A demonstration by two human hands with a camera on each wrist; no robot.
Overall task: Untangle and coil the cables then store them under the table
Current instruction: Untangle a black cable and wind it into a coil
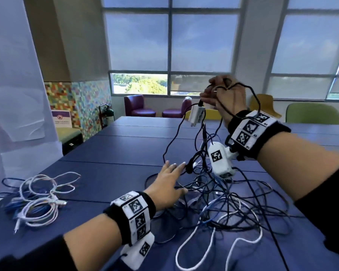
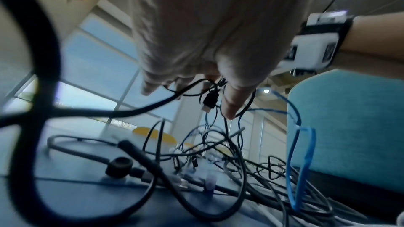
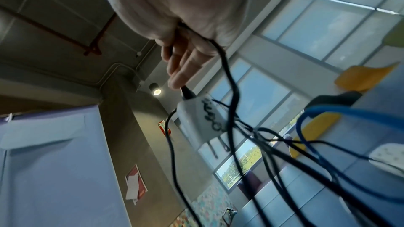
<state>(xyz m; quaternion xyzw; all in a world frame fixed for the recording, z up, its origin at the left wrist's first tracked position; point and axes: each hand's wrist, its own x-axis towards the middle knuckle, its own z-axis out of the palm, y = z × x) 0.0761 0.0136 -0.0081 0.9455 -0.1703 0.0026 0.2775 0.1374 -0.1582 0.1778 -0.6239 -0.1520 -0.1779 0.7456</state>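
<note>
A tangle of black, blue and white cables (image 1: 223,202) lies on the blue table (image 1: 110,151). My right hand (image 1: 213,94) is raised above the tangle and grips a black cable (image 3: 227,75) looped round its fingers. A white power adapter (image 1: 196,116) dangles just below that hand on the cable. My left hand (image 1: 175,177) hovers low over the tangle's left edge, fingers straight and spread, holding nothing. In the left wrist view a black USB plug (image 2: 211,99) hangs just beyond the left fingertips (image 2: 229,110); I cannot tell if they touch it.
Coiled white and blue cables (image 1: 37,200) lie at the table's left front. Purple armchairs (image 1: 139,106), yellow and green chairs (image 1: 313,114) stand beyond the far edge below large windows. A white sheet hangs at the left.
</note>
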